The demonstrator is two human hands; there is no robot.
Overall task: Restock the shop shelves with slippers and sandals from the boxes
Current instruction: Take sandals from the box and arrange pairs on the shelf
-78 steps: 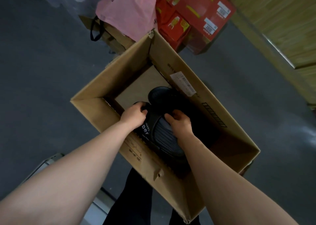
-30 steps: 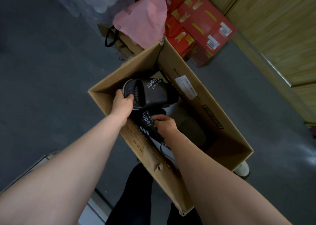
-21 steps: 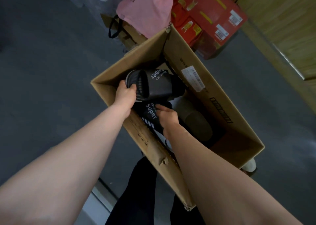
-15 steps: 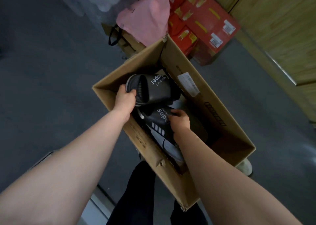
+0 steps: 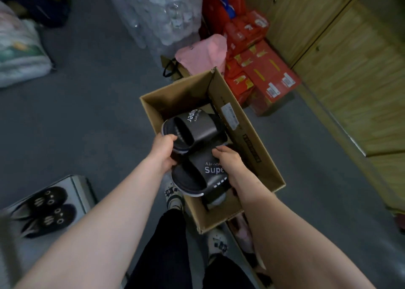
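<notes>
Gripping one black slide slipper each, both hands are closed on their loads. Left hand [image 5: 164, 152]: thumb on top of the open end, fingers curled under the sole of the far slipper [image 5: 194, 127], strap print "Super" facing up. Right hand [image 5: 228, 159]: thumb over the strap edge of the near slipper [image 5: 200, 175]; its fingers are hidden behind the strap. The two slippers touch end to end.

Both are held over the open cardboard box [image 5: 248, 136], which stands on the grey floor [image 5: 87, 117]. The near slipper overlaps the box's near-left wall; the far one sits over the middle of the opening.

Versus 0.5 s ago: both slippers are higher. The right-hand one was down against the near wall inside the box and is now up at rim level, its strap turned toward the camera.

Surroundings: pink bag [image 5: 203, 53] and red cartons [image 5: 265, 73] beyond the far corner of the box; a pair of black furry slippers [image 5: 45, 211] on a low ledge at lower left.
</notes>
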